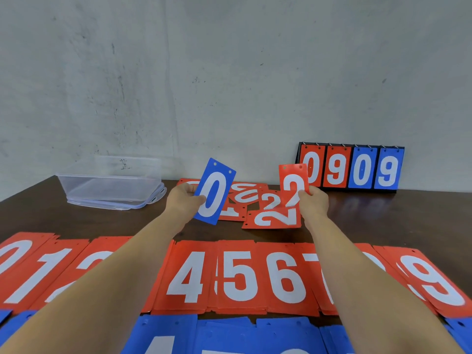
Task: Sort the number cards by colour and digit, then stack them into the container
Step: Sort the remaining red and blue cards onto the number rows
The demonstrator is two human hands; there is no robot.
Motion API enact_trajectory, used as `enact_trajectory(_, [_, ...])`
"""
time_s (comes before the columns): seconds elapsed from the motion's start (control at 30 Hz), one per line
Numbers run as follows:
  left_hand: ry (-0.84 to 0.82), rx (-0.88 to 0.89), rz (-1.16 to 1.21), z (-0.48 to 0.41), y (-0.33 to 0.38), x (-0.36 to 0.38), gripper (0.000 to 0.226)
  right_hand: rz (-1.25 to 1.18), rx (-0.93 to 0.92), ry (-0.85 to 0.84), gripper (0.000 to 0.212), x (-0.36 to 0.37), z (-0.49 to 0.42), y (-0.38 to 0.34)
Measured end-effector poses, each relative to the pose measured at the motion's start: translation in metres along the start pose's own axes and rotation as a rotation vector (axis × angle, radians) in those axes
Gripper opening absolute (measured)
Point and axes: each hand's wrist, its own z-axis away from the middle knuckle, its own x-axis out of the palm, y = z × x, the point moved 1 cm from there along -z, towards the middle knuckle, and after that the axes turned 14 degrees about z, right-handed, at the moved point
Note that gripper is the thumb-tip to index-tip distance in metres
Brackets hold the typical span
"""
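Now the left hand point(182, 198) pinches a blue 0 card point(214, 191) upright above the dark table point(102, 221), while the right hand point(313, 201) holds a red 2 card point(292, 183) over the loose red pile point(258, 204). Far left sits the clear container point(109, 186); sorted red rows point(240, 274) lie near.

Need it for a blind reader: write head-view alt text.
The left hand holds up a blue 0 card, the right hand a red 2 card, over loose red cards; a red row and a blue row lie nearer.
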Motion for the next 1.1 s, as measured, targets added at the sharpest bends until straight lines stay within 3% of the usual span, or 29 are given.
enact_trajectory(0.2, [-0.013,0.000,0.003,0.004,0.004,0.004,0.027,-0.117,-0.007,0.026,0.023,-0.008,0.005,-0.006])
enact_trajectory(0.3, [-0.021,-0.002,0.011,0.008,0.005,0.001,0.032,-0.117,-0.050,0.030,0.011,-0.011,0.012,-0.011])
enact_trajectory(0.4, [-0.036,0.005,0.046,0.012,0.008,-0.008,0.023,-0.088,-0.092,0.017,0.005,-0.015,0.023,-0.019])
enact_trajectory(0.53, [-0.018,0.020,0.120,0.018,0.016,-0.032,0.029,-0.069,-0.130,0.001,0.027,-0.018,0.046,-0.034])
enact_trajectory(0.83, [-0.002,0.000,0.231,0.037,0.022,-0.136,0.045,-0.027,-0.166,-0.011,0.032,0.007,0.119,-0.074])
enact_trajectory(1.1, [0.033,-0.043,0.245,0.063,0.000,-0.256,0.022,-0.050,-0.167,-0.049,0.030,0.052,0.201,-0.095])
